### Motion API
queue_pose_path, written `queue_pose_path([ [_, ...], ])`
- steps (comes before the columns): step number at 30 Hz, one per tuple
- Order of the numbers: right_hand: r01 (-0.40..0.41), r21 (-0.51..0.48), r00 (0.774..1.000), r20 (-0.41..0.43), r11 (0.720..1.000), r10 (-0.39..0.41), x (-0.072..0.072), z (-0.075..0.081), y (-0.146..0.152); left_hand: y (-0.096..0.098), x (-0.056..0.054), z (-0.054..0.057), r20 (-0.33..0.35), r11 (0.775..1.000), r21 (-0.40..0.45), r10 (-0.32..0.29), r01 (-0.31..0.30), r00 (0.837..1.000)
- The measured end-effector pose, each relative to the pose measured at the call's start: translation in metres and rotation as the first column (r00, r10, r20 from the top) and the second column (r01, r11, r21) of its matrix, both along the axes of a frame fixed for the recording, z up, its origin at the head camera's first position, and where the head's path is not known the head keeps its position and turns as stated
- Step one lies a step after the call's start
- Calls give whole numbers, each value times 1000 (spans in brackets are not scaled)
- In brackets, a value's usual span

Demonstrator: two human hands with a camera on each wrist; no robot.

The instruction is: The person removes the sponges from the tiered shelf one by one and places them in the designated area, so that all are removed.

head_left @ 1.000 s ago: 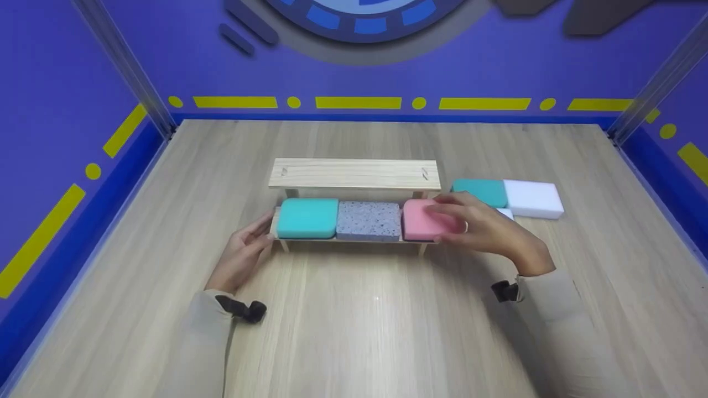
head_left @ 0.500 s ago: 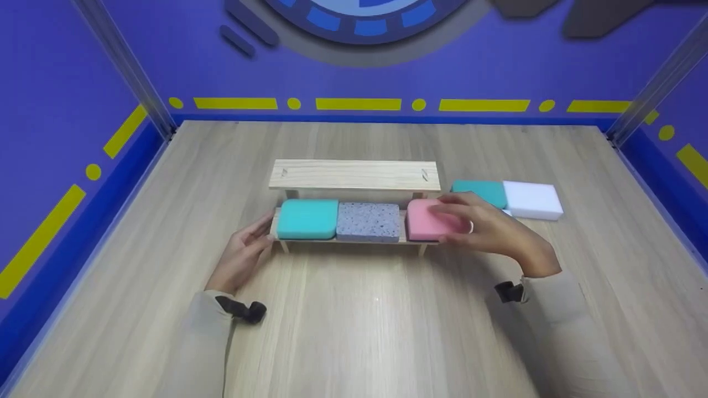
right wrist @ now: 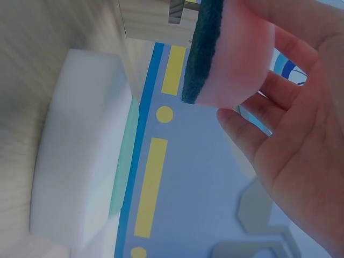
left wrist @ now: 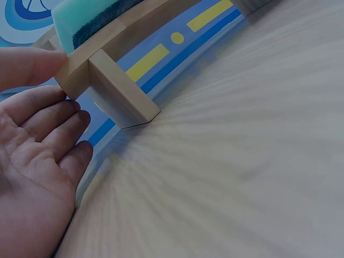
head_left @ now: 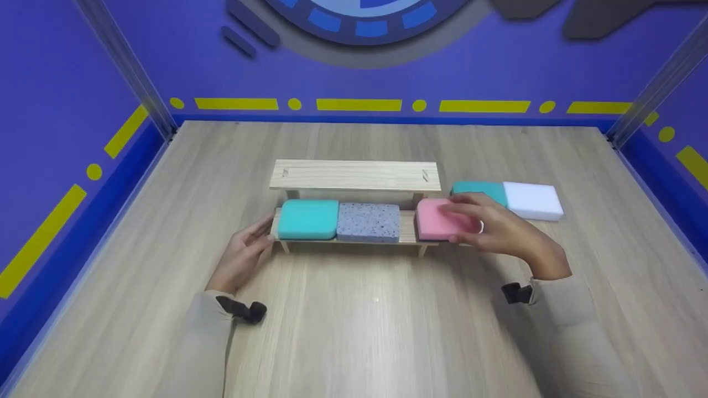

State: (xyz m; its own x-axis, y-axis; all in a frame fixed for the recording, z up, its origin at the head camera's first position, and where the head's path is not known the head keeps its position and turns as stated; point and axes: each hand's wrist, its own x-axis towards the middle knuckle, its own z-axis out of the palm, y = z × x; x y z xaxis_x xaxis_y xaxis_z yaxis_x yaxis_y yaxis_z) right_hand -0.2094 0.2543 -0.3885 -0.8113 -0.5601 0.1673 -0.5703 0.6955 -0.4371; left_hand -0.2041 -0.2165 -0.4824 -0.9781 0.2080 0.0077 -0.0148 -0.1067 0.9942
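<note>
My right hand (head_left: 503,232) grips a pink sponge (head_left: 434,218) over the right end of the front, lower tier of a wooden rack (head_left: 408,226). The sponge's dark green scouring layer (right wrist: 203,54) faces down, as the right wrist view shows. On the same tier, a teal sponge (head_left: 308,219) sits at the left end. Beside it lies a grey speckled block (head_left: 368,222), close against the sponge. My left hand (head_left: 240,254) pinches the tier's left end. In the left wrist view its thumb (left wrist: 32,67) is at the upper edge and the fingers below.
Behind stands the rack's higher plank (head_left: 354,174), bare on top. To the right on the table lie another teal sponge (head_left: 480,190) and a white sponge block (head_left: 534,200), side by side. Blue panels (head_left: 359,83) with yellow marks enclose the back and sides.
My right hand has slid the pink sponge rightward, away from the grey block, and a wider strip of bare wood shows between them. The left hand has stayed in place.
</note>
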Motion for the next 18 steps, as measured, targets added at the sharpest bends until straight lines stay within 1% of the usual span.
queue_pose_path([
  [7, 7, -3, 1000, 2, 1000, -7, 0, -1, 6, 0, -1, 0, 17, 999, -42, 11, -11, 1000],
  [10, 8, -1, 1000, -2, 1000, -8, 0, -1, 9, -1, -1, 0, 26, 999, -47, 13, -11, 1000],
  [14, 11, -10, 1000, 0, 1000, -11, 1, -1, 13, -1, -2, 0, 25, 998, -61, 20, -18, 999],
  [18, 12, -25, 1000, -16, 1000, -12, 2, -1, 17, 0, -1, 0, 11, 999, -52, 13, -12, 1000],
])
